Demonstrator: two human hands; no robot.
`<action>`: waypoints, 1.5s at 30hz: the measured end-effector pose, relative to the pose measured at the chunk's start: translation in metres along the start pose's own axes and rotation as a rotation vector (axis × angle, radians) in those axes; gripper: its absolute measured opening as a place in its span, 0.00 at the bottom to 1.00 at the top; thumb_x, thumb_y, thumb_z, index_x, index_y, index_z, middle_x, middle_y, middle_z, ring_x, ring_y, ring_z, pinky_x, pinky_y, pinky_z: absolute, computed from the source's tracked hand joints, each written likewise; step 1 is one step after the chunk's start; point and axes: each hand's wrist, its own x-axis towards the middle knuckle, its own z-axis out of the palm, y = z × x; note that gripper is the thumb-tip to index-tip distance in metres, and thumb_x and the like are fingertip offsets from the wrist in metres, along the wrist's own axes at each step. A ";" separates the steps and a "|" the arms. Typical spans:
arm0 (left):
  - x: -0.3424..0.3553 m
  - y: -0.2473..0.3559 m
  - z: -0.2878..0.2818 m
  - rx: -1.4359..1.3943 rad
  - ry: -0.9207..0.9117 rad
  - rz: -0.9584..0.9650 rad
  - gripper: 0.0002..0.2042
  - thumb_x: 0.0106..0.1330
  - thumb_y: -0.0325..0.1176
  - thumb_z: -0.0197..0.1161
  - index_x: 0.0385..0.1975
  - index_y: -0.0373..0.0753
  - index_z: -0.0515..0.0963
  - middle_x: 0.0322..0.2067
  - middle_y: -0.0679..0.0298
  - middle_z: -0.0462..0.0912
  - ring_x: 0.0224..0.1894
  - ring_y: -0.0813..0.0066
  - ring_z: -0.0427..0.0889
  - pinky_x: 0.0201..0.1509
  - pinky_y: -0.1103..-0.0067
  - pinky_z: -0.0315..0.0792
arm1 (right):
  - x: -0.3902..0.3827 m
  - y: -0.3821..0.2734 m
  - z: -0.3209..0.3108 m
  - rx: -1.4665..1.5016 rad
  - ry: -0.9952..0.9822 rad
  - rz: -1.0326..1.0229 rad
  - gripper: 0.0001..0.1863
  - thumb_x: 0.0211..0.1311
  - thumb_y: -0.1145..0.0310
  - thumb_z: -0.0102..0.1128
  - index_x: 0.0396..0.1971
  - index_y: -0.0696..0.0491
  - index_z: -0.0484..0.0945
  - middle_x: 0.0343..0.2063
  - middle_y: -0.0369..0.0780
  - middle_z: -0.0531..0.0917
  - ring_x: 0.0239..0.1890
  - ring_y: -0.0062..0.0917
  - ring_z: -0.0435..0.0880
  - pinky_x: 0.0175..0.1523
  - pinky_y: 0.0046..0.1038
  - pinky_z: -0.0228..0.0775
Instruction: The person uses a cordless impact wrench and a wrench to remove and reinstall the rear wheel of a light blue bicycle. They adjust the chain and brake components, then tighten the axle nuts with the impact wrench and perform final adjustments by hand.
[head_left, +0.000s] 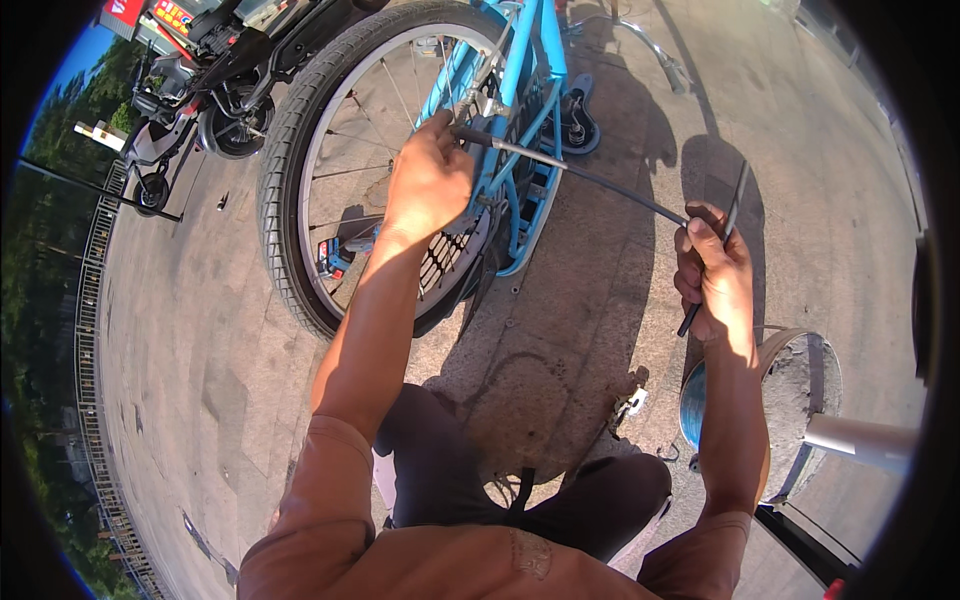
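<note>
A light-blue bicycle frame [520,60] stands ahead of me with its wheel [290,180] to the left. My right hand [715,275] is closed round the crossbar of a long T-handle socket wrench [600,182]. The wrench's shaft runs left across the frame, and its dark socket end lies beside my left hand [432,180]. My left hand is closed at the wheel's right side, close to the brake parts [488,103]. Its fingers curl away from view, so what they grip is hidden.
A blue-and-black power tool [335,258] shows through the spokes. At right, a concrete-filled bucket [805,400] holds a white pole [860,440]. A small white object [632,403] lies on the paving near my knees. A scooter [160,140] stands at the far left, near a railing [90,330].
</note>
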 end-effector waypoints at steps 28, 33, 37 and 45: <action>-0.011 0.012 -0.007 -0.044 -0.004 -0.127 0.27 0.56 0.22 0.50 0.59 0.22 0.59 0.48 0.37 0.75 0.38 0.52 0.83 0.42 0.68 0.76 | 0.005 -0.001 0.013 -0.273 0.310 0.077 0.12 0.64 0.65 0.58 0.25 0.45 0.63 0.14 0.27 0.62 0.09 0.08 0.53 0.11 0.14 0.41; -0.013 0.009 0.001 -0.070 0.066 -0.084 0.27 0.54 0.21 0.50 0.58 0.21 0.60 0.47 0.35 0.75 0.40 0.50 0.83 0.42 0.68 0.76 | 0.004 0.003 0.006 -0.290 0.256 -0.080 0.11 0.62 0.68 0.59 0.25 0.50 0.66 0.13 0.28 0.65 0.10 0.10 0.58 0.12 0.17 0.46; -0.012 0.004 0.002 -0.101 0.100 -0.057 0.25 0.55 0.21 0.50 0.56 0.22 0.62 0.48 0.37 0.76 0.46 0.52 0.81 0.47 0.70 0.75 | 0.008 0.003 -0.002 -0.509 0.191 -0.467 0.09 0.61 0.74 0.59 0.26 0.51 0.67 0.14 0.28 0.68 0.14 0.08 0.61 0.17 0.14 0.49; -0.010 0.002 -0.001 -0.135 0.080 -0.118 0.25 0.56 0.22 0.50 0.57 0.26 0.64 0.44 0.43 0.79 0.41 0.62 0.83 0.47 0.75 0.74 | 0.006 -0.014 -0.021 -1.274 0.155 -0.732 0.22 0.70 0.52 0.43 0.49 0.55 0.73 0.32 0.45 0.81 0.31 0.30 0.81 0.37 0.27 0.72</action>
